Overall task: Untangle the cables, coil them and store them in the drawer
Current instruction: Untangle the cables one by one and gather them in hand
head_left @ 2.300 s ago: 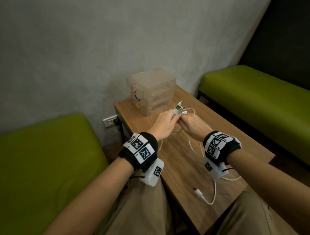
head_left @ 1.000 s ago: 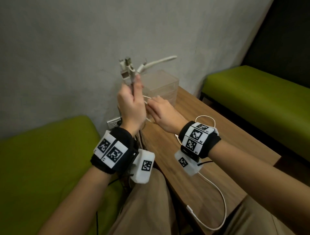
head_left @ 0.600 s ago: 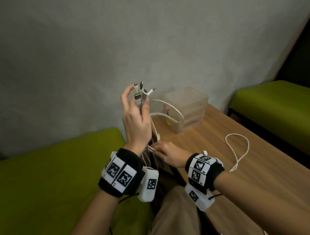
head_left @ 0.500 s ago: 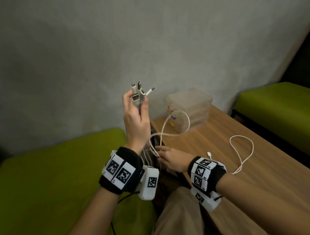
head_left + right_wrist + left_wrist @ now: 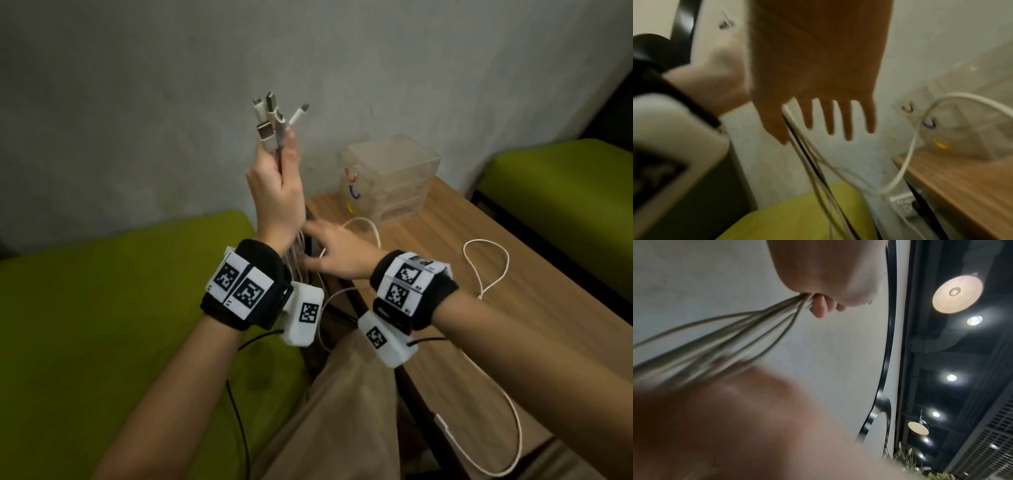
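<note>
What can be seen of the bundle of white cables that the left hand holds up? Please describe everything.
The cables are thin, white and look plastic-coated. The left hand grips several together, upright in front of the grey wall, with the plug ends fanned out above the fingers; at least one is a flat metal USB plug. Below the grip the strands hang down past the wrist. The right hand, fingers straight, reaches among the hanging strands. At least one strand loops over the wooden table near the clear drawer unit.

Drawer unit [image 5: 390, 181] at bench [image 5: 534, 274] rear by wall, cable loop [image 5: 486, 267] on bench right of it, cables [image 5: 274, 120] raised left of unit, sofas flanking bench.
</note>
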Demonstrator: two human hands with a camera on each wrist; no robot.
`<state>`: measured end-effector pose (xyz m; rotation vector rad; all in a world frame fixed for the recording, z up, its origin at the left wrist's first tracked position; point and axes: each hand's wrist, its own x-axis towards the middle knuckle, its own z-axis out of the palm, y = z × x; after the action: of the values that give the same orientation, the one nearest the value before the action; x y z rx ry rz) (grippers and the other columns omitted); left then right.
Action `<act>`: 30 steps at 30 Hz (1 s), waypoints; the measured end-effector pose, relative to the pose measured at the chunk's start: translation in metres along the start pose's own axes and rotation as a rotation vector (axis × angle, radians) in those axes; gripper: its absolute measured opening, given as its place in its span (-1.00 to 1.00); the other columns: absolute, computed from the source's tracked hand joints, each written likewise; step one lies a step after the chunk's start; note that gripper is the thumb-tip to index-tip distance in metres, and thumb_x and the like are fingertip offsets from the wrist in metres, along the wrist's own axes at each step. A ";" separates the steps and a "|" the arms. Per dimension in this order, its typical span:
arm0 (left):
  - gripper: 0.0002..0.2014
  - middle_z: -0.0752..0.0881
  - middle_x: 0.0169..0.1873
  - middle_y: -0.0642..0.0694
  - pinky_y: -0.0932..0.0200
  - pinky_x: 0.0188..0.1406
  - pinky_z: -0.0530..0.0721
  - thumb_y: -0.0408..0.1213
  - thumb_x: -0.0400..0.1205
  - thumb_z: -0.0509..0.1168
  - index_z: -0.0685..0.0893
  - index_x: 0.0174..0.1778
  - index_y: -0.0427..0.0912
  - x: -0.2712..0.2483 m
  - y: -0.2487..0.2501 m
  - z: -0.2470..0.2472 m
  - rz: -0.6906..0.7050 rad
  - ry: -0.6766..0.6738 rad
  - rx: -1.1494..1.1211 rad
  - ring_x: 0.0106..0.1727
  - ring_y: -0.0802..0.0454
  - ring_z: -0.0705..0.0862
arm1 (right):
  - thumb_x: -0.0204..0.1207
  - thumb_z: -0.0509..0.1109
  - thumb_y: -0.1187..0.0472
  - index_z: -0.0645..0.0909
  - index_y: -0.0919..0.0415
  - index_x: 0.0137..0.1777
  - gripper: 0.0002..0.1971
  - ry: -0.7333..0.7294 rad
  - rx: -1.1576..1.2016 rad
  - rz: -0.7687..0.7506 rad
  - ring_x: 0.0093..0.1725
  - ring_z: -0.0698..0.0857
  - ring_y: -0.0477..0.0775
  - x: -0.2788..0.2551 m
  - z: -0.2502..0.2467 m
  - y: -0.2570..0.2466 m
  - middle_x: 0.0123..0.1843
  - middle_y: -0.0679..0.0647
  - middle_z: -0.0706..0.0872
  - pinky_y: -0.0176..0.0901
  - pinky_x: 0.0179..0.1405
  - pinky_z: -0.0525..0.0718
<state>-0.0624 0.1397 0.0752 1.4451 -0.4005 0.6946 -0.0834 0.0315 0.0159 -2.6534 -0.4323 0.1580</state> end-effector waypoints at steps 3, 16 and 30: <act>-0.72 0.37 -0.68 0.15 0.07 -0.56 0.26 0.09 0.56 0.06 0.32 -0.40 0.05 0.014 0.001 -0.006 0.001 0.071 -0.083 -0.60 0.11 0.28 | 0.52 0.30 -0.13 0.13 -0.01 0.58 -0.31 -0.242 -0.191 0.361 0.52 0.28 0.36 0.001 0.035 0.023 0.59 0.26 0.20 0.24 0.45 0.38; -0.81 0.45 -0.56 0.15 0.14 -0.55 0.37 -0.11 0.70 0.07 0.43 -0.25 0.05 0.000 -0.004 -0.002 -0.056 -0.201 -0.010 -0.56 0.19 0.40 | 0.42 0.31 0.02 0.21 0.13 0.53 -0.32 0.437 0.290 -0.222 0.32 0.46 0.01 0.001 0.013 0.012 0.38 0.13 0.42 -0.09 0.34 0.45; -0.67 0.41 -0.52 0.13 0.28 -0.54 0.31 -0.10 0.67 0.01 0.37 0.15 -0.31 -0.024 -0.029 0.007 -0.297 -0.413 -0.176 -0.57 0.24 0.32 | 0.60 0.21 0.18 0.57 0.29 -0.21 -0.77 0.275 0.276 -0.118 -0.43 0.55 -0.09 -0.010 0.005 -0.002 -0.37 -0.02 0.63 -0.44 -0.40 0.41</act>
<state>-0.0602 0.1292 0.0382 1.4383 -0.5361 0.1149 -0.0947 0.0321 0.0126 -2.3277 -0.4384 -0.1703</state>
